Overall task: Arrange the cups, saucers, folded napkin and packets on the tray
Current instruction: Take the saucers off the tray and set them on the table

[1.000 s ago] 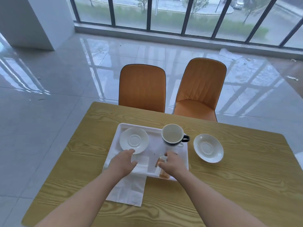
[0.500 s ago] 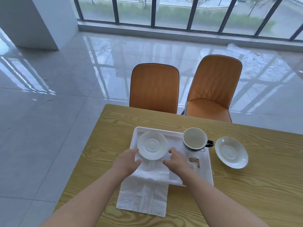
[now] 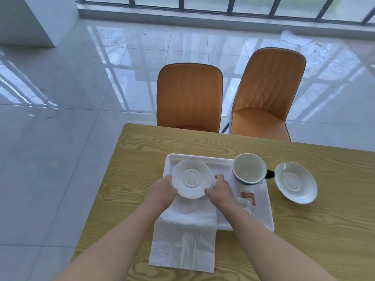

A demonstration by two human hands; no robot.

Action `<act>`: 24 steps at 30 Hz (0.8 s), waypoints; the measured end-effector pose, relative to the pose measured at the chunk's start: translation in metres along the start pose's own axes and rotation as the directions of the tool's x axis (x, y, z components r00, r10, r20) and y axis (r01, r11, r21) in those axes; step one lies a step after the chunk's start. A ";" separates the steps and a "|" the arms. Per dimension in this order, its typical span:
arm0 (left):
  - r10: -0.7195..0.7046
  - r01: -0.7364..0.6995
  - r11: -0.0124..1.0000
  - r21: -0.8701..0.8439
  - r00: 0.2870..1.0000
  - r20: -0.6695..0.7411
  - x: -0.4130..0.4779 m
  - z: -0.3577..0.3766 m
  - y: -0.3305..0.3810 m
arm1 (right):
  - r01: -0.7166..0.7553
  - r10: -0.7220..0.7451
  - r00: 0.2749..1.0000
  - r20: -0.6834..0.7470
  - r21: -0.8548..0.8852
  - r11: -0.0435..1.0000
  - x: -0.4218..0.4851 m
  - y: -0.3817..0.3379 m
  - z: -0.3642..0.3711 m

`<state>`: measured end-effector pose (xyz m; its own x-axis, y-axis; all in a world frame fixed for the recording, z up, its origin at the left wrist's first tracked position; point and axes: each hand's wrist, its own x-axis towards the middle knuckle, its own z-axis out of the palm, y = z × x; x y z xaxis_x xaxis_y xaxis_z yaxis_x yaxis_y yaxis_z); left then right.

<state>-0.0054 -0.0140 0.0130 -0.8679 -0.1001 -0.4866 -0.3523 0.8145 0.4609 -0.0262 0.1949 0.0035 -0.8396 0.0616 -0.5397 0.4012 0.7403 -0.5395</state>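
Our left hand (image 3: 162,192) and right hand (image 3: 221,192) sit just below the middle of the frame. They are apart from each other, each with fingers curled at the near rim of the first saucer (image 3: 191,177). The left takes its lower-left edge and the right its lower-right edge, so both hands hold that 1 saucer between them (we cannot tell whether it rests on the tray or is raised just off it). It sits over the left half of the white tray (image 3: 261,218), which lies on the wooden table (image 3: 314,240).

Under our wrists the folded napkin (image 3: 182,242) drapes over the tray's near edge. Its upper part lies on the tray and its lower part on the table, toward the bottom of the frame. Right of the right hand, on the tray, lie the packets (image 3: 248,197), 1 brown and the rest white, close together. Above them the cup (image 3: 248,169) stands upright at the tray's upper-right corner, its dark handle pointing right. Just right of the tray, on the table, is the second saucer (image 3: 295,182), near that handle but apart from it.

Beyond the table's far edge, 2 orange chairs (image 3: 189,96) stand side by side on a glossy tiled floor (image 3: 60,118).
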 end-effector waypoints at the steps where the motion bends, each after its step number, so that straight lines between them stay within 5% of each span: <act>1: 0.003 -0.003 1.000 -0.008 1.000 -0.004 0.002 0.002 0.001 | -0.004 0.004 1.000 -0.004 0.004 1.000 0.001 0.000 0.000; 14: 0.010 -0.009 1.000 0.021 0.999 -0.048 0.017 0.007 0.004 | -0.032 0.032 0.999 -0.006 0.068 0.997 0.013 -0.002 0.005; 24: -0.146 0.131 0.976 -0.172 0.986 -0.077 0.014 0.007 0.009 | -0.057 0.064 0.997 -0.046 0.146 0.988 0.011 -0.004 0.008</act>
<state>-0.0183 -0.0041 0.0051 -0.8315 -0.2621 -0.4899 -0.5181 0.6840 0.5135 -0.0346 0.1871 -0.0053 -0.8278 0.1397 -0.5434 0.4978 0.6296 -0.5965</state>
